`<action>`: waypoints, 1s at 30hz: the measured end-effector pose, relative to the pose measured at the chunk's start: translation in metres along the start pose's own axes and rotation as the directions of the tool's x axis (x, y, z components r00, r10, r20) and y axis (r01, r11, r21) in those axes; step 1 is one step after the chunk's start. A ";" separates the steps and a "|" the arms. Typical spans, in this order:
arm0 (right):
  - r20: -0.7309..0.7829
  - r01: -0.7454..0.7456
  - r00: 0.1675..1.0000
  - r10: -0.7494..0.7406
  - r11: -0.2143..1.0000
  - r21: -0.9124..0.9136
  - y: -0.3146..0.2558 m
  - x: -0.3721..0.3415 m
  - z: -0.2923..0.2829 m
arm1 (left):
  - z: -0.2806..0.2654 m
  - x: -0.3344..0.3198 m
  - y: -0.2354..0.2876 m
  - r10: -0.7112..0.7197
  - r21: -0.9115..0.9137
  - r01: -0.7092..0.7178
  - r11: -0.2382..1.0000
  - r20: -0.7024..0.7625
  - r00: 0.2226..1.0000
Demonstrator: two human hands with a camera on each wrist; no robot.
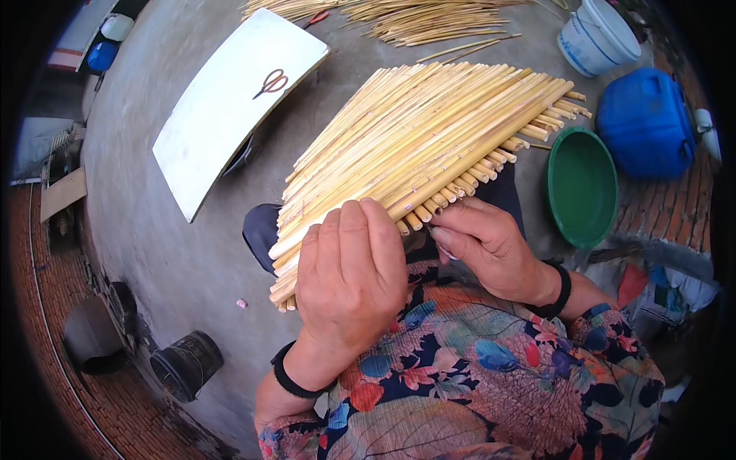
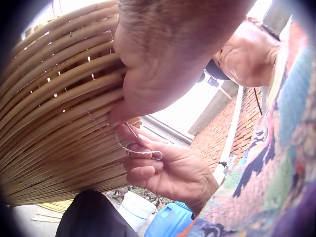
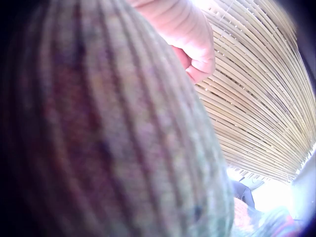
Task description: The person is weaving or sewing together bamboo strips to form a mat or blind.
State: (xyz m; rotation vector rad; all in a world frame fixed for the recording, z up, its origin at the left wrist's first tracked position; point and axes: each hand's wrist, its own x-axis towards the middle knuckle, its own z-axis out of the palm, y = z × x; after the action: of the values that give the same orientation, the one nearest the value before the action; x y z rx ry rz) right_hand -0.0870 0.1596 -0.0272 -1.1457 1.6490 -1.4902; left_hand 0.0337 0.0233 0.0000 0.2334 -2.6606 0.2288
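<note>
Brickwork (image 1: pixel 115 406) fills the far left of the head view, with a dark bucket (image 1: pixel 186 366) near it on grey concrete floor (image 1: pixel 161 207). Next comes a white board (image 1: pixel 222 100), set slantwise, with scissors (image 1: pixel 271 83) lying towards its right edge. Farther back, loose stalks (image 1: pixel 422 19) are spread on the floor. At the right are a green basin (image 1: pixel 583 188), a white pail (image 1: pixel 602 42) and a blue jug (image 1: pixel 644 126).

A mat (image 1: pixel 429 138) of straw-coloured stalks lies over the person's knees (image 1: pixel 261 236), above the floor; whether it rests on them cannot be told. Its upper stalks run lengthwise from lower left to upper right, so that axis slants away from the person, roughly towards the pail. Cut ends jut in a row along the lower right edge.

The left hand (image 1: pixel 353 257) grips the mat's near left end, fingers pressed together on top; in the left wrist view its thumb touches the underside. The right hand (image 1: pixel 494 253), at the near edge, pinches thread (image 2: pixel 140 152) between thumb and forefinger.
</note>
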 end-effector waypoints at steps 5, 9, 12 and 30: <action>-0.006 -0.103 0.994 0.106 0.976 0.194 0.014 0.009 -0.013 | 0.012 0.017 0.002 0.007 -0.036 -0.005 0.999 0.034 0.999; -0.074 0.020 0.997 -0.014 0.996 0.084 0.015 0.015 -0.001 | 0.009 0.020 -0.006 0.040 -0.088 -0.038 0.995 0.024 0.999; -0.087 0.012 0.996 -0.004 0.995 0.098 0.015 0.018 0.001 | 0.013 0.022 -0.011 0.006 -0.111 -0.004 0.994 0.019 1.000; 0.027 -0.176 0.984 0.175 0.960 0.219 0.005 0.010 -0.010 | 0.009 0.011 -0.004 0.051 -0.036 -0.050 0.998 0.011 0.999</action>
State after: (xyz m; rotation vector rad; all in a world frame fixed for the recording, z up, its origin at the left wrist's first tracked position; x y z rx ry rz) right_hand -0.1013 0.1551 -0.0295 -0.8604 1.4947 -1.5082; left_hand 0.0209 0.0164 -0.0025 0.1563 -2.6818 0.1958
